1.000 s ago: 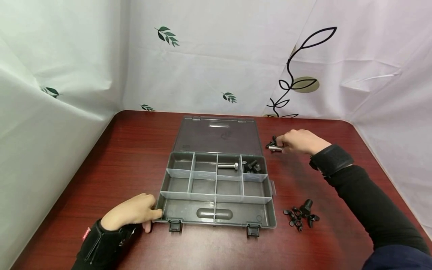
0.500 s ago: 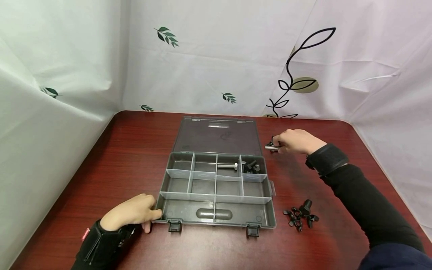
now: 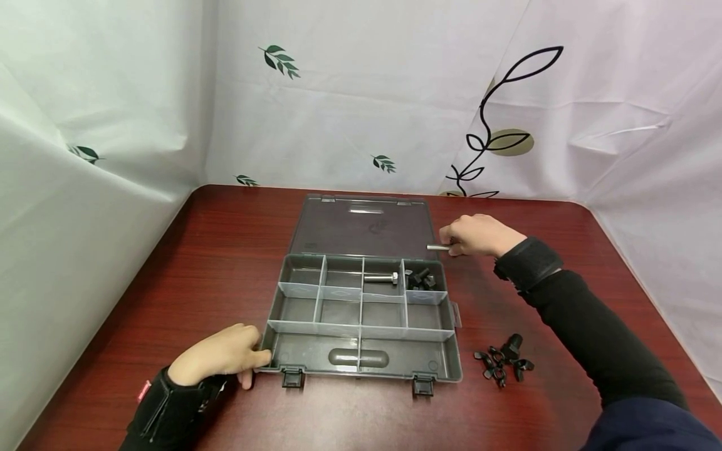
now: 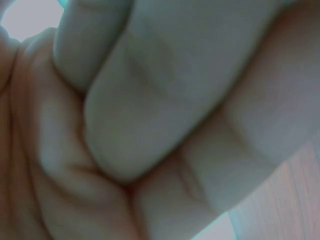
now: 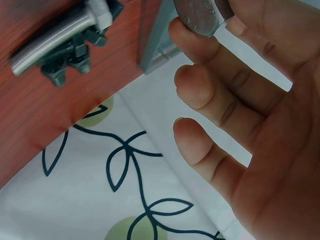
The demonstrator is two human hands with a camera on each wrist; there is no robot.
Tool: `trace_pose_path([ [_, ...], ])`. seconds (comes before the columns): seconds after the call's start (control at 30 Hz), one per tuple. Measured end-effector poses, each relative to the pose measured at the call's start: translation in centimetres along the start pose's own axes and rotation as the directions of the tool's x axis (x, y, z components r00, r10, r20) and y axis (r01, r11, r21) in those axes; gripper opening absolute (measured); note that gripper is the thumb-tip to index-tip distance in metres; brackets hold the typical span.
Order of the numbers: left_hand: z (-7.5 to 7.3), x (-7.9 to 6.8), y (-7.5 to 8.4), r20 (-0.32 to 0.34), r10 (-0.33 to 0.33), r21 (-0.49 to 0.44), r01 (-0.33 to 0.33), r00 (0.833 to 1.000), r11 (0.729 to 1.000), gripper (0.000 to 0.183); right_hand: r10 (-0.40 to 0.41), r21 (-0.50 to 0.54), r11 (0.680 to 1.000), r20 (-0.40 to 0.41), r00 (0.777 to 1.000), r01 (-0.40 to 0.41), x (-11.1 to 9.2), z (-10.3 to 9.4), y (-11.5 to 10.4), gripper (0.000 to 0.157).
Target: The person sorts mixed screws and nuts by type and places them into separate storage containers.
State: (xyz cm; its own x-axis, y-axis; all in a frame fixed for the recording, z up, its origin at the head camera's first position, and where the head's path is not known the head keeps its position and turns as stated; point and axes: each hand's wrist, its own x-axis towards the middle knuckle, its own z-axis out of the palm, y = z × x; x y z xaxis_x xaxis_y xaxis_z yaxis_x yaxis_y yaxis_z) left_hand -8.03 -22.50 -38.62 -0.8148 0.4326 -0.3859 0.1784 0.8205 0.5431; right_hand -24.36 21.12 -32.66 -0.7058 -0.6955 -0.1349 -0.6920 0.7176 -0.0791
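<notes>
My right hand [image 3: 482, 235] pinches a silver hex bolt [image 3: 437, 247] at its head end; the shank points left, over the lid's right edge. In the right wrist view the bolt's hex head [image 5: 197, 15] shows between thumb and fingertips, with the other fingers apart. My left hand [image 3: 222, 356] grips the front left corner of a grey compartment box [image 3: 363, 377], its fingers curled in the left wrist view. Another silver bolt [image 3: 379, 277] lies in a back-row compartment. Black fasteners [image 3: 420, 279] fill part of the back right one.
The box's lid [image 3: 363, 225] lies open toward the back. Black wing nuts and other black pieces [image 3: 499, 360] lie on the table right of the box. Another silver bolt [image 5: 55, 42] with black bolts rests on the table in the right wrist view.
My right hand has moved left with the silver bolt, from the pile at the back right to the lid's right edge. The left hand and box have stayed put.
</notes>
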Motion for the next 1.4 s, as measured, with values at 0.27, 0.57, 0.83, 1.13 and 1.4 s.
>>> trace_pose_path([
  [0.27, 0.0, 0.0, 0.0, 0.001, 0.008, -0.007, -0.008, 1.0, 1.0, 0.024, -0.013, -0.008, 1.0, 0.012, 1.0, 0.013, 0.7, -0.3, -0.6, 0.015],
  [0.57, 0.0, 0.0, 0.0, 0.007, -0.004, 0.001, 0.004, 1.0, 1.0, 0.025, -0.029, -0.012, 0.999, 0.028, 0.999, 0.03, 1.3, -0.6, -1.5, 0.012],
  [0.83, 0.0, 0.0, 0.0, 0.0, 0.0, 0.006, 0.0, 1.0, 1.0, 0.024, -0.071, -0.004, 0.997, 0.007, 0.997, 0.071, 1.8, -0.7, -2.3, 0.013],
  [1.13, 0.2, -0.1, -0.1, -0.005, 0.01, -0.007, -0.01, 1.0, 1.0, 0.026, -0.088, -0.039, 0.995, 0.016, 0.996, 0.088, 2.6, -0.8, -3.2, 0.013],
  [1.4, 0.1, 0.0, -0.1, 0.0, -0.006, -0.005, 0.006, 1.0, 1.0, 0.025, -0.113, -0.058, 0.992, 0.005, 0.994, 0.113, 3.2, -0.9, -4.0, 0.013],
])
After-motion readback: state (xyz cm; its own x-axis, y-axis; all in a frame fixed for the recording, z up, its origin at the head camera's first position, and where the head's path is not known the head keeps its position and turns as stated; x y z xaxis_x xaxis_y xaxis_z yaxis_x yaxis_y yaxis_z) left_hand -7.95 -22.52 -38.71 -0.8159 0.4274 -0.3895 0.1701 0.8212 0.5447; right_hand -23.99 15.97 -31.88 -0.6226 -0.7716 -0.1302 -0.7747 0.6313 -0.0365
